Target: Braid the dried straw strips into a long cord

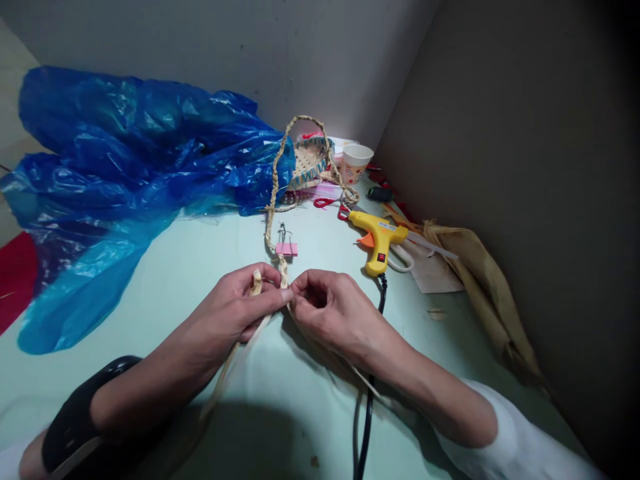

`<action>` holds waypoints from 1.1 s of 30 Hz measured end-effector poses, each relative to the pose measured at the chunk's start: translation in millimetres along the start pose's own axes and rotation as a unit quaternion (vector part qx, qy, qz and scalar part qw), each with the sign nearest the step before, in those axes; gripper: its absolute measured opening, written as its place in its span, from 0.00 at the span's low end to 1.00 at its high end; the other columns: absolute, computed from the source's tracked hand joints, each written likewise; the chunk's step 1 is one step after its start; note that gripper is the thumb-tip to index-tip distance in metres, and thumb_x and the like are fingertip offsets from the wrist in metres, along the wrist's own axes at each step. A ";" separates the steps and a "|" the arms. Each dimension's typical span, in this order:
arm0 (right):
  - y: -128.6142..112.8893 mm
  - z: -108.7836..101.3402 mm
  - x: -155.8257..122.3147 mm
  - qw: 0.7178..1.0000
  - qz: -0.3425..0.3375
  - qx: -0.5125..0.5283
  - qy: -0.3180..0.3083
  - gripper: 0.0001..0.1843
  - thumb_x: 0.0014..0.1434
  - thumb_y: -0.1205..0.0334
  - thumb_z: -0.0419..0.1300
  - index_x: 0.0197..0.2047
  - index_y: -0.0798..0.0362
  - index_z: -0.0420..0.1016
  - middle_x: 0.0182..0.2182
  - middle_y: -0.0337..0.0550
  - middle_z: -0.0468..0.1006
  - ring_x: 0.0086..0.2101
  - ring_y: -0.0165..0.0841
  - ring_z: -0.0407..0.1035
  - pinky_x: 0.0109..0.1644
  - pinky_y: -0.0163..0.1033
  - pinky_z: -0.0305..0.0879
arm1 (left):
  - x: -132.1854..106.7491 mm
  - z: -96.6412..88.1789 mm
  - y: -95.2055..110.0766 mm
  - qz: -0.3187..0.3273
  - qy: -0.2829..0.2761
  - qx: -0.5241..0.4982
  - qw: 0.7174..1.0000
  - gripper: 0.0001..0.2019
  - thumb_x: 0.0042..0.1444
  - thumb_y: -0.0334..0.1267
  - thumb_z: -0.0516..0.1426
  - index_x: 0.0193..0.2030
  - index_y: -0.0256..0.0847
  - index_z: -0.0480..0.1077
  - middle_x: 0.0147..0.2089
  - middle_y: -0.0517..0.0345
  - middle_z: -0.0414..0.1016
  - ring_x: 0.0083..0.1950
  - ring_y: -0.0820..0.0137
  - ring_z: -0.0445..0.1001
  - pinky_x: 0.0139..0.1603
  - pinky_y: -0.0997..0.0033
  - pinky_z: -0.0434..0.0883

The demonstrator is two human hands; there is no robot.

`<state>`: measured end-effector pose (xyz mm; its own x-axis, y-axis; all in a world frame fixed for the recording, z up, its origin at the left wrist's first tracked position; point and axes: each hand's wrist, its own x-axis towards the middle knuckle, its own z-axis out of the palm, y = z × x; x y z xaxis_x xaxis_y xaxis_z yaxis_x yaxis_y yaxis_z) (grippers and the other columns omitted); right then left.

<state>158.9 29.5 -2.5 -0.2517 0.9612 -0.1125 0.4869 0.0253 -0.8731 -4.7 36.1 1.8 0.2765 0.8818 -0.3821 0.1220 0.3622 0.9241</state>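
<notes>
My left hand (240, 303) and my right hand (327, 310) meet at the middle of a pale green table (200, 267). Both pinch the near end of a braided straw cord (273, 200), with loose flat straw strips (235, 357) trailing from under the hands toward me. The cord runs away from me in a loop up to a small woven basket (307, 163). A pink binder clip (287, 248) is clamped on the braid just beyond my fingers.
A yellow glue gun (379, 238) lies right of the clip, its black cable (367, 413) running under my right wrist. A big blue plastic bag (125, 173) fills the left. A paper cup (356, 162), red scissors (327, 202) and dry husks (480, 280) lie by the right wall.
</notes>
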 end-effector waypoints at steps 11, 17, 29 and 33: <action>1.3 -11.8 0.4 0.999 0.004 0.016 -0.045 0.07 0.55 0.64 0.54 0.33 0.56 0.72 0.26 0.38 0.73 0.25 0.26 0.60 0.27 0.31 0.53 | -1.1 -0.4 4.7 -0.043 0.004 -0.031 0.999 0.08 0.46 0.35 0.61 0.34 0.38 0.68 0.21 0.69 0.63 0.22 0.79 0.58 0.25 0.77 0.55; 0.2 -16.1 -2.2 0.996 -0.050 -0.048 -0.058 0.12 0.61 0.57 0.55 0.34 0.55 0.75 0.24 0.36 0.70 0.25 0.25 0.58 0.28 0.32 0.51 | 0.2 -2.9 3.2 -0.041 0.002 -0.017 0.999 0.08 0.46 0.35 0.61 0.34 0.38 0.69 0.22 0.68 0.64 0.23 0.79 0.58 0.25 0.77 0.55; 6.5 -30.2 8.0 0.996 -0.016 0.049 -0.075 0.12 0.59 0.58 0.57 0.32 0.57 0.76 0.25 0.37 0.71 0.27 0.26 0.60 0.31 0.32 0.55 | -1.4 -6.9 5.5 -0.063 -0.022 -0.063 0.996 0.08 0.49 0.37 0.62 0.29 0.37 0.68 0.19 0.70 0.55 0.19 0.83 0.48 0.18 0.82 0.46; 7.4 -42.6 9.1 0.999 -0.035 -0.006 0.030 0.10 0.57 0.61 0.58 0.32 0.57 0.77 0.25 0.39 0.73 0.27 0.28 0.62 0.31 0.34 0.55 | 0.9 -11.6 3.4 -0.049 -0.051 -0.087 0.994 0.06 0.51 0.34 0.61 0.27 0.36 0.69 0.18 0.69 0.56 0.17 0.84 0.49 0.16 0.84 0.48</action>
<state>195.9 50.1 10.3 -0.2354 0.9717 -0.0223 0.4801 0.0962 -0.8719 -15.1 41.6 4.8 0.3681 0.8074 -0.4612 -0.0104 0.4996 0.8662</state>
